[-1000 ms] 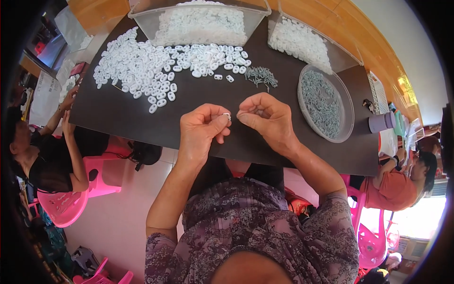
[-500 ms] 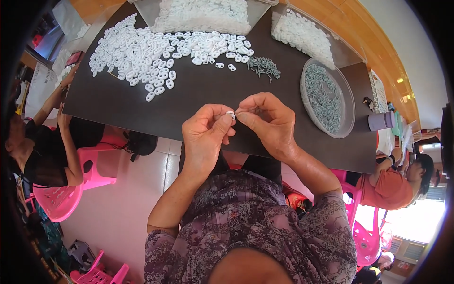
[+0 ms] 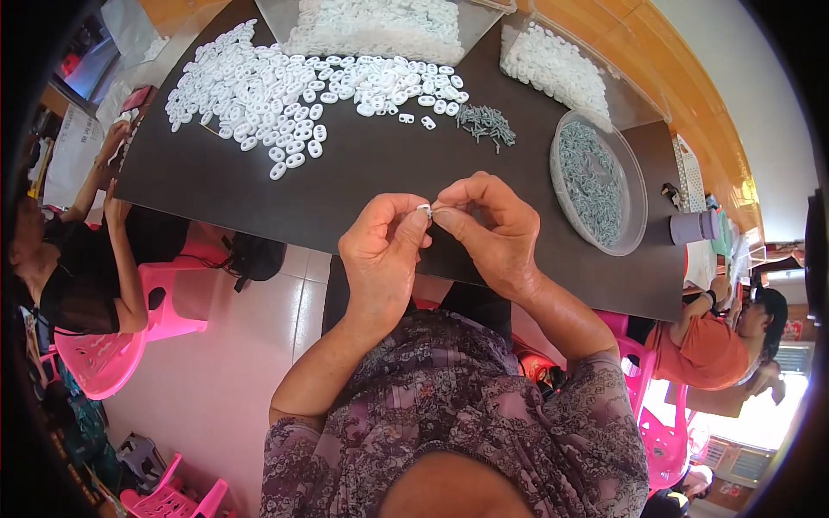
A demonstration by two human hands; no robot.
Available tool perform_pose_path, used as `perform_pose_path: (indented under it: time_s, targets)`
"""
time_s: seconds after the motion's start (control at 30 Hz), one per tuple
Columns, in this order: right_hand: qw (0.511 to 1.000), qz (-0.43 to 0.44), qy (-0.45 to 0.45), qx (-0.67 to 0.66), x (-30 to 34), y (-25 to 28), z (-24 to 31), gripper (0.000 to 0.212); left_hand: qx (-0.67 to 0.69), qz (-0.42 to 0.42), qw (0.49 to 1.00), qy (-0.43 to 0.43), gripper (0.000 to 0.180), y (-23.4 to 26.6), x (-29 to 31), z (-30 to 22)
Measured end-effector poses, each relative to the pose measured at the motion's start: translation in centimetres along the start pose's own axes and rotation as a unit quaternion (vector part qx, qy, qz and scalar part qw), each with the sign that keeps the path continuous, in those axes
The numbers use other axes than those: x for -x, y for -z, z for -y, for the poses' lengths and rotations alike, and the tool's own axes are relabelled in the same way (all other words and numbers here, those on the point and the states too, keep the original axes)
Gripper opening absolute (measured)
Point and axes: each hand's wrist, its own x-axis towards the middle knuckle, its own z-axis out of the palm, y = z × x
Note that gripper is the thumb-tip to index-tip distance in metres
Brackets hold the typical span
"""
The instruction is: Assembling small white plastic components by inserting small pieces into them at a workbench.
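Over the table's near edge, my left hand (image 3: 380,246) pinches a small white two-holed oval plastic piece (image 3: 424,208) between thumb and forefinger. My right hand (image 3: 498,231) is closed in a pinch right against that piece; what its fingertips hold is too small and covered to make out. Many matching white pieces (image 3: 259,86) lie in a broad heap at the far left of the table, with a few loose ones at its near side. A small pile of grey screws (image 3: 486,123) lies beyond my right hand.
A round clear tray (image 3: 641,207) of grey screws stands at the right, beside a purple cup (image 3: 693,226). Clear bins (image 3: 269,22) of white pieces line the far edge. People sit at both sides, one in an orange shirt (image 3: 701,350). Pink chairs (image 3: 99,358) stand around.
Both hands keep nearly the same pinch at the white piece, with only slight finger movement. The whole view has shifted a little.
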Motion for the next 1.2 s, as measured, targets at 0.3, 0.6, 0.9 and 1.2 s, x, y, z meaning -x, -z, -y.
perform_pose_path:
  time_s: [0.3,0.6,0.9,1.2]
  targets:
    - [0.998,0.038,0.012,0.051,0.1,-0.3,0.3,0.012,-0.015,-0.047,0.996,-0.078,0.006,0.0,0.6,1.4]
    - [0.996,0.045,0.017,0.07,-0.2,-0.6,0.4,0.012,0.052,-0.045,0.997,-0.035,0.008,0.3,0.4,1.1]
    - [0.984,0.031,0.101,0.146,-0.6,-1.2,-0.4,0.008,0.035,-0.056,0.997,-0.051,0.007,-0.1,0.5,1.9]
    - [0.987,0.056,0.075,0.132,-2.1,-0.1,-0.6,0.007,0.094,-0.027,0.995,-0.028,0.008,0.7,-0.7,2.1]
